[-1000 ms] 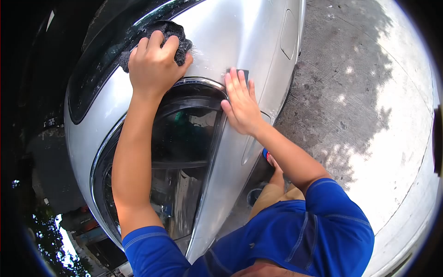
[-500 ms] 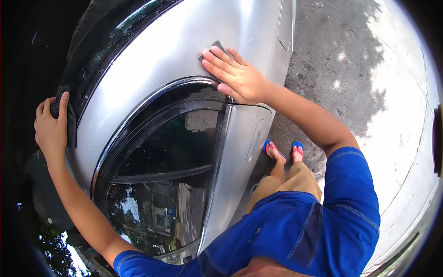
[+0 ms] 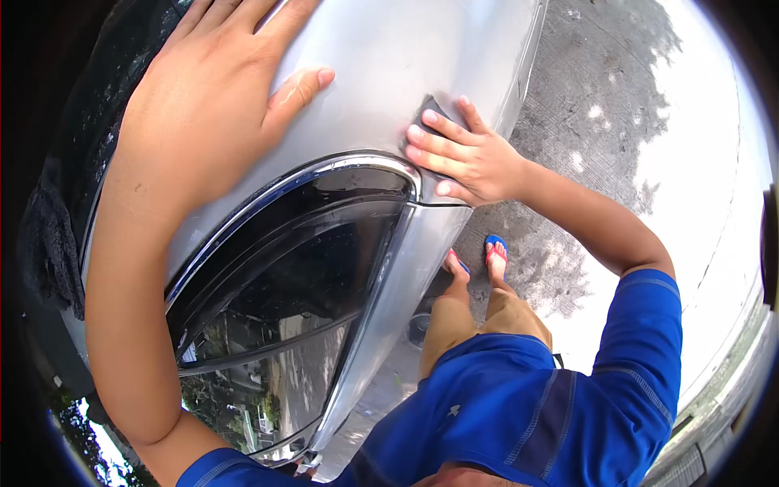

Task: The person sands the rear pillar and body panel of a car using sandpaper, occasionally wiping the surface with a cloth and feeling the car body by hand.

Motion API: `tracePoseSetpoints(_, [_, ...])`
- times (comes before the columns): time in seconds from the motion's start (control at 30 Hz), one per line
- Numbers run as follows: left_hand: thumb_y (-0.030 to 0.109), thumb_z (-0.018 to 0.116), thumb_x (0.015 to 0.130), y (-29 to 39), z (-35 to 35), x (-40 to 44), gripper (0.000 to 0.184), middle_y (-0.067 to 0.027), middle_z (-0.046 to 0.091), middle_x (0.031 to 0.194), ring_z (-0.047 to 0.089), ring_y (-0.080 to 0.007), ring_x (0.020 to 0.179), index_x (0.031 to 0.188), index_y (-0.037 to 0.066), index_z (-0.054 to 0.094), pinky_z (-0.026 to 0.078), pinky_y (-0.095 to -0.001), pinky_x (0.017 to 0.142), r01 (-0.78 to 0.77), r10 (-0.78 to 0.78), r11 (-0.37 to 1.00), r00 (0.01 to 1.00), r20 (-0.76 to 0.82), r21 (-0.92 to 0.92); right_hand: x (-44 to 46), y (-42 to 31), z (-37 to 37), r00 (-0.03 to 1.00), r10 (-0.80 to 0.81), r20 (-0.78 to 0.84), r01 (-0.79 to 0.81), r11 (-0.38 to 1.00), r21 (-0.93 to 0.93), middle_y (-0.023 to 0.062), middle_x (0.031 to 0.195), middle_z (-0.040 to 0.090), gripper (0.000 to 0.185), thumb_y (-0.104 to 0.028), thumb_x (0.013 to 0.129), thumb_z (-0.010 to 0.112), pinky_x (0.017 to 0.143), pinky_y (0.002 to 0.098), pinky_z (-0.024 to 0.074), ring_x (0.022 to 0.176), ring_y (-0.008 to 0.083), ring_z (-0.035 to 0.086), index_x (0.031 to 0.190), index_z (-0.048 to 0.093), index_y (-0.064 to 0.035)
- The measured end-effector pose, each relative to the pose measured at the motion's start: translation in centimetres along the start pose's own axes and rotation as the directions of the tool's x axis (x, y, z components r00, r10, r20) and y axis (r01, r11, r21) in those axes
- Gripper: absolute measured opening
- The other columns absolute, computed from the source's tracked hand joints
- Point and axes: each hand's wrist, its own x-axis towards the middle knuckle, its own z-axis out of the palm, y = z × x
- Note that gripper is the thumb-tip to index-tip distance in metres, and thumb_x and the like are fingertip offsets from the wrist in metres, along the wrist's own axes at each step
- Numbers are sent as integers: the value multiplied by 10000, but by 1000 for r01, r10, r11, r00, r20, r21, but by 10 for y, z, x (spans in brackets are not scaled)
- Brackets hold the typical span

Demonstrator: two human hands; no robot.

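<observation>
My right hand (image 3: 484, 165) lies on the silver car body panel (image 3: 373, 97), just past the corner of the side window. Under its fingers it holds a dark grey piece of sandpaper (image 3: 429, 105) against the paint; part of the sheet sticks out past the fingertips. My left hand (image 3: 207, 105) is large and near the camera, fingers spread, with nothing visible in it. It covers part of the panel, and its fingertips run out of the frame, so whether it touches the car cannot be seen. A dark cloth (image 3: 50, 243) lies at the far left edge of the panel.
The dark side window (image 3: 300, 276) with its curved chrome trim (image 3: 324, 165) lies below the panel. My sandalled feet (image 3: 497, 250) stand on concrete ground (image 3: 584, 97) beside the car. Dark glass runs along the car's upper left.
My left hand has left the dark cloth and come up and right, closer to the camera. My right hand has slid right and slightly down with the sandpaper.
</observation>
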Motion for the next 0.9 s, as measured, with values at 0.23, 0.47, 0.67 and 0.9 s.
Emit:
tracePoseSetpoints(0.23, [236, 597, 1038, -7, -20, 5, 506, -199, 529, 1599, 463, -349, 1525, 1491, 12, 572, 351, -522, 1273, -218, 241, 938, 969, 54, -269, -25, 20, 2, 996, -65, 59, 63, 998, 30, -50, 1726, 410, 546, -421, 1114, 430, 1333, 569, -106, 1662, 179, 191, 1622, 506, -237])
tracePoseSetpoints(0.47, [301, 619, 997, -13, -14, 8, 578, -204, 532, 1592, 468, -352, 1520, 1481, -11, 566, 353, -522, 1267, -337, 373, 916, 915, 156, -216, 82, 8, -41, 982, -188, -17, 189, 980, 65, -69, 1775, 302, 608, -497, 1126, 328, 1331, 573, -90, 1661, 162, 186, 1669, 414, -238])
tracePoseSetpoints(0.67, [460, 672, 925, -2, -14, 5, 774, -233, 515, 1596, 453, -371, 1525, 1502, -37, 532, 318, -524, 1283, -289, 317, 938, 938, 142, -191, 25, 11, -20, 965, 241, -101, -239, 970, 35, 10, 1766, 328, 599, -468, 1146, 329, 1348, 539, -51, 1663, 179, 186, 1671, 413, -191])
tracePoseSetpoints(0.9, [646, 734, 840, 17, -27, 11, 1018, -265, 495, 1600, 436, -393, 1532, 1526, -67, 493, 276, -526, 1303, -177, 198, 969, 974, 112, -172, 69, -10, -6, 784, 470, -406, -383, 880, 281, 179, 1658, 455, 575, -400, 1135, 373, 1299, 566, 158, 1573, 353, 364, 1628, 439, -114])
